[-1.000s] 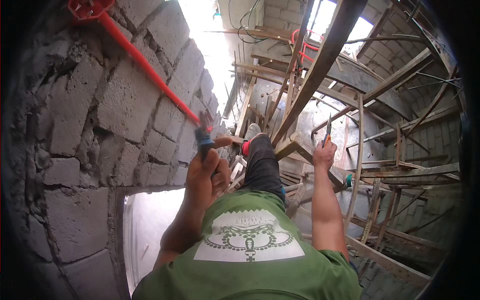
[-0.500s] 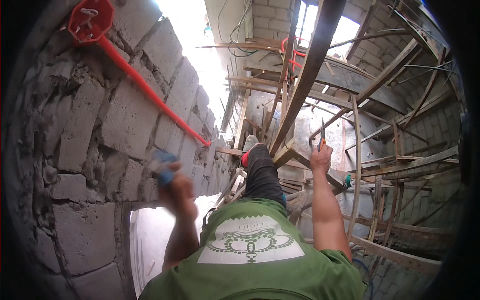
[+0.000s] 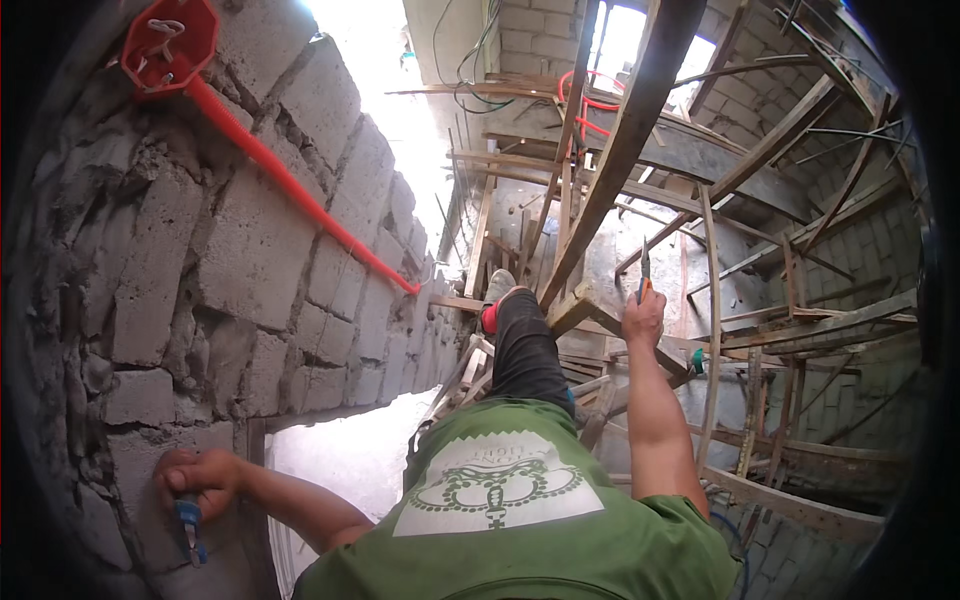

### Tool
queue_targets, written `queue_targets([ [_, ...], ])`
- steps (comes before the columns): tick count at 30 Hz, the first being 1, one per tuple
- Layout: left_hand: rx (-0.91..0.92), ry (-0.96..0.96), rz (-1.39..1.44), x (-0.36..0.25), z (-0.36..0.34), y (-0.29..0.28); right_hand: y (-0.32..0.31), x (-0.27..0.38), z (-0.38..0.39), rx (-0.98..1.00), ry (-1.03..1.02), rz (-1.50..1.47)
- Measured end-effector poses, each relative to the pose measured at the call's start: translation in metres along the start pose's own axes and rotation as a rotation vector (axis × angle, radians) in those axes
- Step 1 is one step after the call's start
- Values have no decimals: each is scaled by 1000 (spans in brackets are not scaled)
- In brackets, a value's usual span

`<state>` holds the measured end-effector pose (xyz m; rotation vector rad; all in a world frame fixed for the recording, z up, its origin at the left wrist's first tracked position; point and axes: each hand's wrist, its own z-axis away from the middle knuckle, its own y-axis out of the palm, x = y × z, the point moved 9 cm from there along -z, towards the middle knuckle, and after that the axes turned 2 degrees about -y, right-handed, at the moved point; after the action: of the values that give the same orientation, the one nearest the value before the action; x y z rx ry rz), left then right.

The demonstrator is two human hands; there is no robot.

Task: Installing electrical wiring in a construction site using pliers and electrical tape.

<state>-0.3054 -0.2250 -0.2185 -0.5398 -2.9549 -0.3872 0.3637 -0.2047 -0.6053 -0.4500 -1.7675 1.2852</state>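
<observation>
My left hand [image 3: 202, 478] is closed around a small blue-handled tool [image 3: 190, 528] with a pale metal part, its lower end pointing down. It is against or very near the grey block wall [image 3: 165, 445] at the lower left; I cannot tell if it touches. Farther right, my right hand [image 3: 643, 316] grips orange-handled pliers [image 3: 645, 268] with a slim, dark, pointed nose directed away from me. Up the wall, a red octagonal junction box [image 3: 170, 42] has a loop of white wire inside. From it a red conduit [image 3: 300, 190] slants down to the right along the blocks.
Wooden scaffold beams [image 3: 625, 150] cross ahead and to the right, one large beam close in front of me. My shoed foot [image 3: 500, 287] is by a plank [image 3: 458, 302]. A bright opening [image 3: 335, 455] lies below the wall. Red tubing [image 3: 590, 95] hangs farther off.
My left hand has swung left and down with the blue-handled tool, from in front of the wall to its lower left part. My right hand stays almost in place.
</observation>
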Motion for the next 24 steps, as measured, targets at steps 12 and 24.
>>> queue_targets([
  [12, 39, 120, -84, -6, 3, 5, -4, 2, 2, -20, 5, 7],
  [24, 32, 115, -25, -7, 2, 5, -2, -1, 1, -12, 9, -25],
])
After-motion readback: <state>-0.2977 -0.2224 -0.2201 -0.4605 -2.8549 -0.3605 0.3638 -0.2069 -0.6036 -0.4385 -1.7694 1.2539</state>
